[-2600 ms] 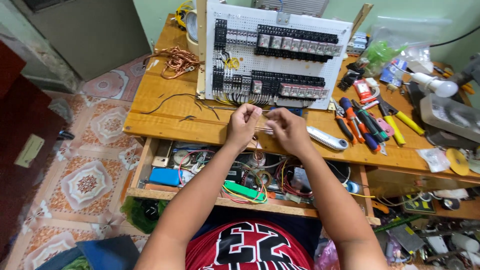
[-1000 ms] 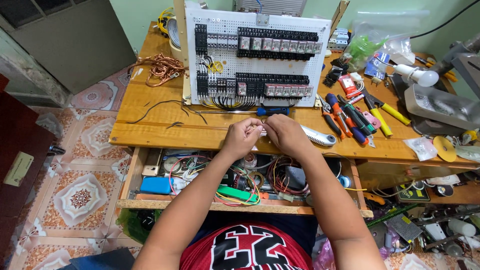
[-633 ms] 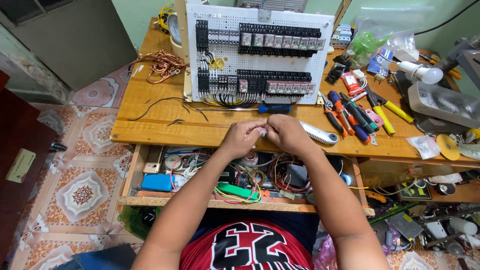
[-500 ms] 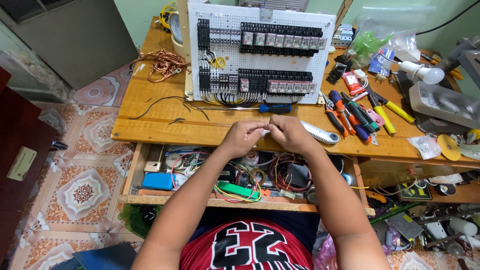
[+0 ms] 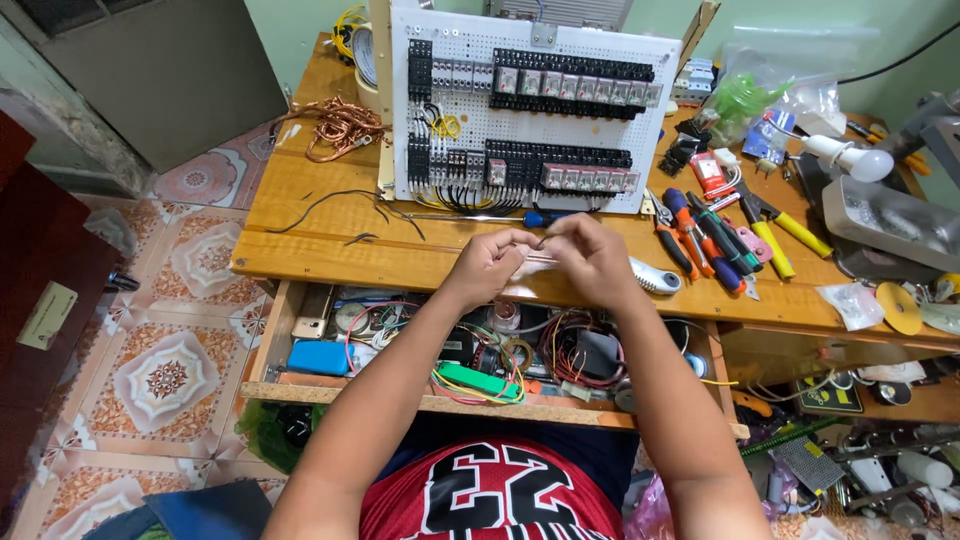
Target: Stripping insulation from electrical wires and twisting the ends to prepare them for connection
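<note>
Bright, even light; soft shadows under the hands on the tabletop [image 5: 330, 255]. Sharp centre, wide-angle bending at the edges.

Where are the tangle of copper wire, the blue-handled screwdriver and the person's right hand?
copper wire tangle [image 5: 338, 124], head view, middle of the coil.
blue-handled screwdriver [image 5: 541, 217], head view, on its handle.
right hand [image 5: 590, 258], head view, back of the hand.

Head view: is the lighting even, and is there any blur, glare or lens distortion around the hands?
Head view: soft, even light, no hard shadows or glare. The left hand and right hand are fairly sharp, but the thin wire between them is too small to resolve. Wide-angle bending curves the wooden table edge and floor tiles.
</note>
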